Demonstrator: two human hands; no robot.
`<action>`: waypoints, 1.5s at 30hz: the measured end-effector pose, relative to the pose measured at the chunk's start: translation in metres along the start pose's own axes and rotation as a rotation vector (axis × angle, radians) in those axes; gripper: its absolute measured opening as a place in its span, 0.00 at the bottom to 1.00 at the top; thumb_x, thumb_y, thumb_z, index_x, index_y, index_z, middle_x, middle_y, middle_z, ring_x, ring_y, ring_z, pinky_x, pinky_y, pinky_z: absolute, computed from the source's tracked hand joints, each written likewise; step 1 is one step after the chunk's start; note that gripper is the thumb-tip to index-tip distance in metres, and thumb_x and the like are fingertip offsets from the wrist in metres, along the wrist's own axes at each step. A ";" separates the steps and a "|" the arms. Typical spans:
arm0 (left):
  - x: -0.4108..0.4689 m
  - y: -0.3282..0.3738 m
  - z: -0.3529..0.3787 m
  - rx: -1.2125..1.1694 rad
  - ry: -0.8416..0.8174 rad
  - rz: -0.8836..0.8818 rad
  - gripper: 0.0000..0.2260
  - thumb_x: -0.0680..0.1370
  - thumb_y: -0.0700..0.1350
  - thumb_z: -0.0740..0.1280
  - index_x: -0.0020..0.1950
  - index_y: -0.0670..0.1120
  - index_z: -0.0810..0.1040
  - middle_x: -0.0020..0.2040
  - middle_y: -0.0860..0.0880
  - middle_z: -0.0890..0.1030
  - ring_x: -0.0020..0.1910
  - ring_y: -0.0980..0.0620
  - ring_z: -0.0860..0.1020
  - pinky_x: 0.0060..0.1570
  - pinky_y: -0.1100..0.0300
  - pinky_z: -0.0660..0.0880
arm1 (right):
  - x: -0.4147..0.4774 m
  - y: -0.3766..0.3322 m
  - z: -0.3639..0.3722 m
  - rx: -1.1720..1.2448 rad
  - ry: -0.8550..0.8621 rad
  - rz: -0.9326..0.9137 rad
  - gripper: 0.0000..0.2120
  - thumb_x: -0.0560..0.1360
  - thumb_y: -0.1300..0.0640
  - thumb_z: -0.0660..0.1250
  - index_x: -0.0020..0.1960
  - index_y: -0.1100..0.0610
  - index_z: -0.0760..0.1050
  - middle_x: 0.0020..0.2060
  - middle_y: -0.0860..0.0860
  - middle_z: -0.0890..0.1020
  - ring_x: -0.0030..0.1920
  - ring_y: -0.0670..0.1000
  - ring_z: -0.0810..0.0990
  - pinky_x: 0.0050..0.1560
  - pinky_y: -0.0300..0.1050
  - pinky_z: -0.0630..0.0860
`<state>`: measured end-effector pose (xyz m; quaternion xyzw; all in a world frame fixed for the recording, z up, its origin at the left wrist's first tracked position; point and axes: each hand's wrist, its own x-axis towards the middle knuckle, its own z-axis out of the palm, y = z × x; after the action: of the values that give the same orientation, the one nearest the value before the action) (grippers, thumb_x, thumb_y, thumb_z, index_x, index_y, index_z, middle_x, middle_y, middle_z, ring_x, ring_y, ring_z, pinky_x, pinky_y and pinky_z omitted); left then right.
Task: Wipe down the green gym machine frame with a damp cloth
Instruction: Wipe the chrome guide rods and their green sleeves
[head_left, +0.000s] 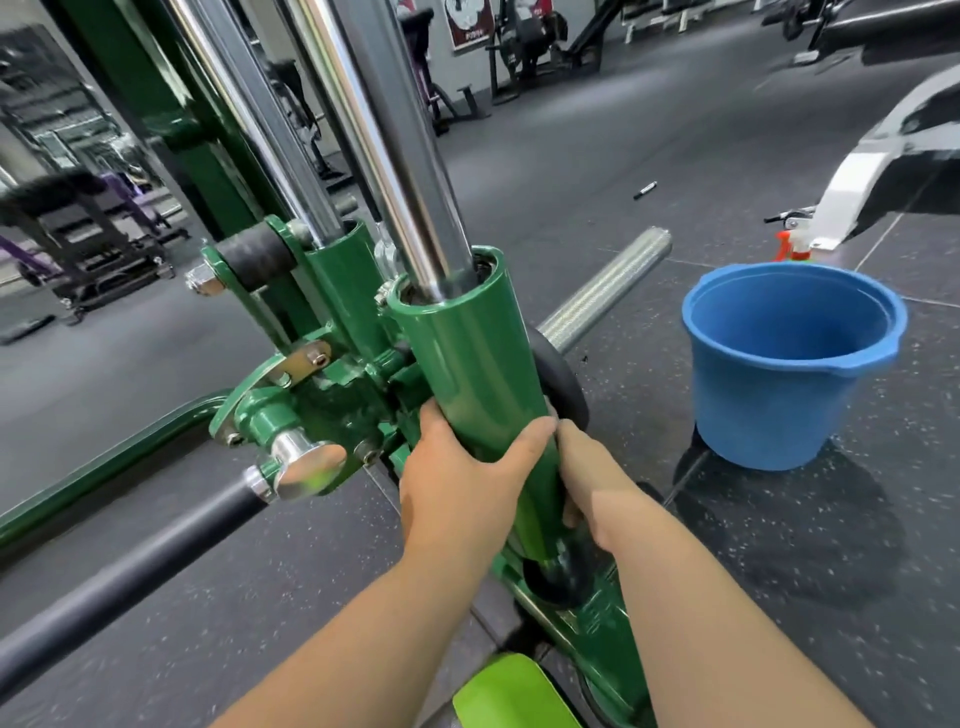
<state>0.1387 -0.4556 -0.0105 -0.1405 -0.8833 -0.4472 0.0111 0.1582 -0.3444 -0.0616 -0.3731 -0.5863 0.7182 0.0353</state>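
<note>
Around the up-left-leaning green tube (467, 364) curl left hand (462, 483) and right hand (592, 483).

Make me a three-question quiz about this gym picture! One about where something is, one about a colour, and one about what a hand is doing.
1. Where is the bucket?
A. On the floor, right of the green tube
B. On top of a bench
C. Hanging from a hook

2. What colour is the bucket?
A. Red
B. Blue
C. Yellow

3. What is the left hand doing?
A. Hanging loose
B. Lifting the bucket
C. Gripping the green tube

Answers:
1 A: the bucket stands on the dark floor, to the tube's right.
2 B: its wall and rim are blue.
3 C: the thumb and fingers wrap round the tube.
</note>
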 end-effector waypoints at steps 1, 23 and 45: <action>0.001 0.000 0.000 0.023 0.004 0.001 0.32 0.59 0.71 0.70 0.56 0.56 0.69 0.45 0.60 0.79 0.47 0.54 0.79 0.49 0.53 0.79 | 0.001 0.001 -0.002 0.050 -0.030 0.027 0.24 0.80 0.39 0.50 0.58 0.54 0.77 0.46 0.55 0.83 0.32 0.53 0.76 0.25 0.38 0.68; 0.004 -0.020 0.008 -0.020 0.027 0.075 0.40 0.56 0.74 0.68 0.62 0.56 0.68 0.43 0.64 0.78 0.45 0.55 0.80 0.46 0.55 0.80 | -0.023 -0.067 0.003 0.433 -0.438 -0.405 0.22 0.80 0.48 0.51 0.44 0.55 0.81 0.40 0.54 0.84 0.43 0.54 0.82 0.48 0.49 0.80; 0.012 0.048 -0.031 -0.568 0.078 0.168 0.19 0.81 0.62 0.54 0.69 0.60 0.69 0.62 0.64 0.74 0.61 0.69 0.71 0.58 0.68 0.68 | -0.039 -0.085 0.002 0.209 -0.159 -0.410 0.22 0.75 0.38 0.58 0.48 0.54 0.81 0.43 0.56 0.86 0.48 0.59 0.83 0.57 0.53 0.78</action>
<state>0.1367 -0.4505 0.0473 -0.1932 -0.7070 -0.6790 0.0423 0.1520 -0.3387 0.0321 -0.1827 -0.5732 0.7800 0.1726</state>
